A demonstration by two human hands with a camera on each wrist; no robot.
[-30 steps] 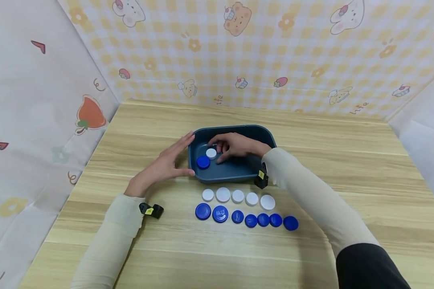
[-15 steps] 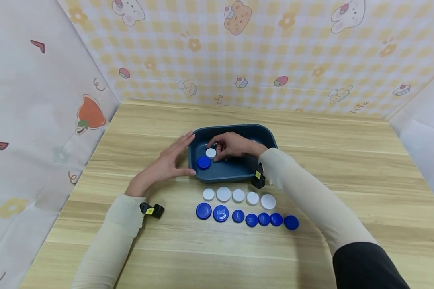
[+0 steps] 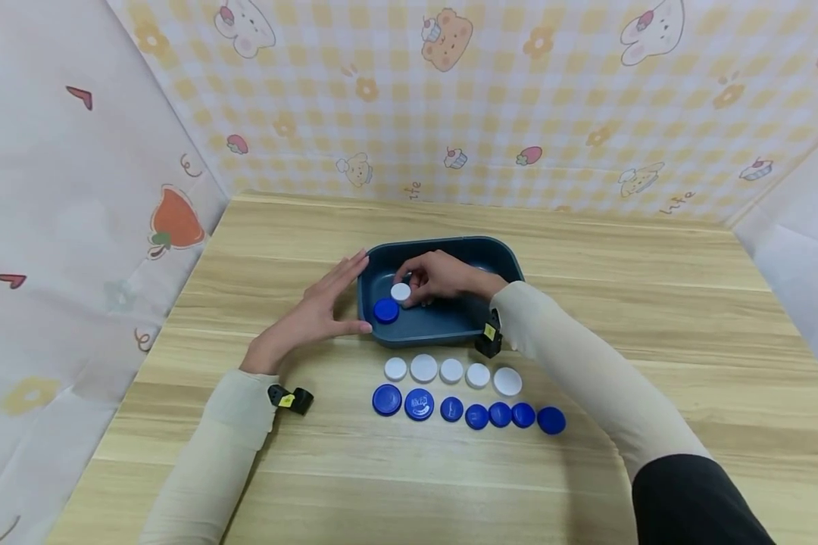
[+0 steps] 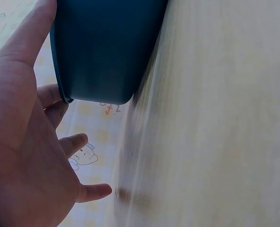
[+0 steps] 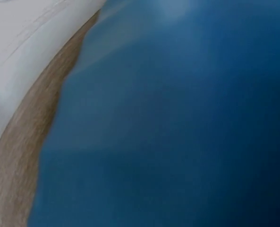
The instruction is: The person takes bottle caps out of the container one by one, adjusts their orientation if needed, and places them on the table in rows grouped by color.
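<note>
In the head view, my left hand [image 3: 313, 310] is spread at the left end of a dark blue plastic tray [image 3: 443, 333], its fingers fairly straight and touching the rim. The left wrist view shows the tray's outer wall [image 4: 106, 52] beside that hand. My right hand [image 3: 439, 274] reaches inside the tray. Its thumb and index finger pinch a white bottle cap [image 3: 401, 292] at the sides. A blue bottle cap [image 3: 385, 310] lies in the tray, close against the white one. In the right wrist view a blurred blue surface fills most of the picture, and the fingertips are hidden.
In front of the tray, several white caps [image 3: 451, 371] form a row on the wooden table [image 3: 354, 484]. A row of several blue caps [image 3: 477, 416] lies nearer me. A patterned cloth wall [image 3: 395, 106] stands behind the table.
My right thumb and index finger have closed in on the white cap in the tray from its right side. My left hand stays at the tray's end. The head view has shifted slightly.
</note>
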